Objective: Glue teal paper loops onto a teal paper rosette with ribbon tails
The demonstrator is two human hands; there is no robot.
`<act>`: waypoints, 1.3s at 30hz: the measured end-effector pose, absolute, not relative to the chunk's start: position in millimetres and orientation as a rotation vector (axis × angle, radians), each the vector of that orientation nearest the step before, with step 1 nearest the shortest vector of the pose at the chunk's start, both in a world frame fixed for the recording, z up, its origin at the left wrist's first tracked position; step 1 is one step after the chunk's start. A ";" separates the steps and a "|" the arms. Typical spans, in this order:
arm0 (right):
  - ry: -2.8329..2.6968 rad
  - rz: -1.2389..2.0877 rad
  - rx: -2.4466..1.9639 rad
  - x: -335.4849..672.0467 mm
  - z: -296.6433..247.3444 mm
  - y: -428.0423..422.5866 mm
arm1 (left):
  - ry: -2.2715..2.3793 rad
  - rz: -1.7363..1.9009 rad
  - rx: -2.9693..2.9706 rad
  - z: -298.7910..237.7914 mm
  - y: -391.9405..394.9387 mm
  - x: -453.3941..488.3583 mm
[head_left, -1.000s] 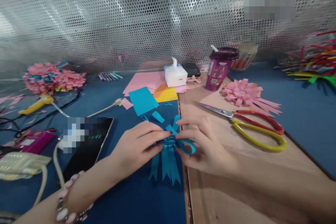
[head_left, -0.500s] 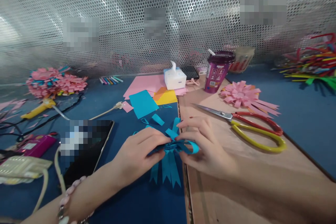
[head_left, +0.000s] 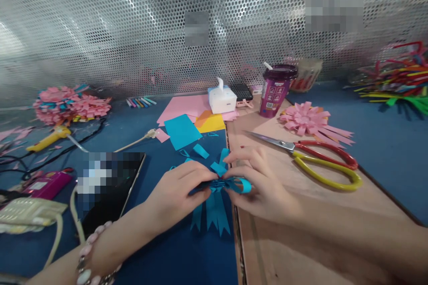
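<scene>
Between both hands is a blue paper flower (head_left: 217, 209) with looped petals and notched ribbon tails hanging toward me. My left hand (head_left: 185, 187) pinches its left side, thumb below and fingers above. On the other side my right hand (head_left: 257, 182) grips the folded loops between thumb and fingers, its index finger lifted over a blue strip. The flower's middle is partly hidden by my fingers. Beyond the hands lie a blue paper sheet (head_left: 183, 132) and a curled blue paper strip (head_left: 201, 151). Scissors (head_left: 324, 164) with red and yellow handles rest to the right.
A pink paper flower (head_left: 306, 119), a purple cup (head_left: 277, 91) and a tissue pack (head_left: 222, 99) stand farther back. Left are a phone (head_left: 113, 196), a yellow glue gun (head_left: 48, 139), cables and a power strip (head_left: 30, 214). Pipe cleaners (head_left: 397, 80) lie far right.
Both hands keep their hold on the blue flower. Its folded loops have tilted slightly, showing more of the stacked layers between my fingers.
</scene>
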State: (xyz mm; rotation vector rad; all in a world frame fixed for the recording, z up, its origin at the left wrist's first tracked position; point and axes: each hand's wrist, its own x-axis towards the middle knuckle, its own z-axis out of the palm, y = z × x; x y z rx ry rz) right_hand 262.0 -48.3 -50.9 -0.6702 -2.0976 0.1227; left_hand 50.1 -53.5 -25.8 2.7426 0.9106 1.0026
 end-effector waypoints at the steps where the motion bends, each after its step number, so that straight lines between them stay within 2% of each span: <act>1: -2.096 0.123 -0.672 261.8 -51.0 -48.3 | 0.914 0.997 2.741 -26.0 -53.4 50.0; 15: -2.079 0.149 -0.725 260.2 -51.0 -47.5 | 0.944 1.018 2.676 -27.8 -52.3 50.2; 21: -2.058 0.276 -0.790 260.3 -48.5 -45.8 | 1.259 0.879 2.008 -22.7 -52.8 52.7; 25: -2.021 0.348 -0.801 261.8 -48.3 -42.8 | 1.180 0.814 1.642 -20.1 -49.7 55.5; 31: -1.935 0.609 -0.897 262.8 -46.3 -38.7 | 1.166 0.799 1.597 -23.1 -50.3 58.1; 39: -1.895 0.704 -0.965 256.1 -46.9 -46.8 | 1.205 0.715 1.666 -24.8 -50.1 56.3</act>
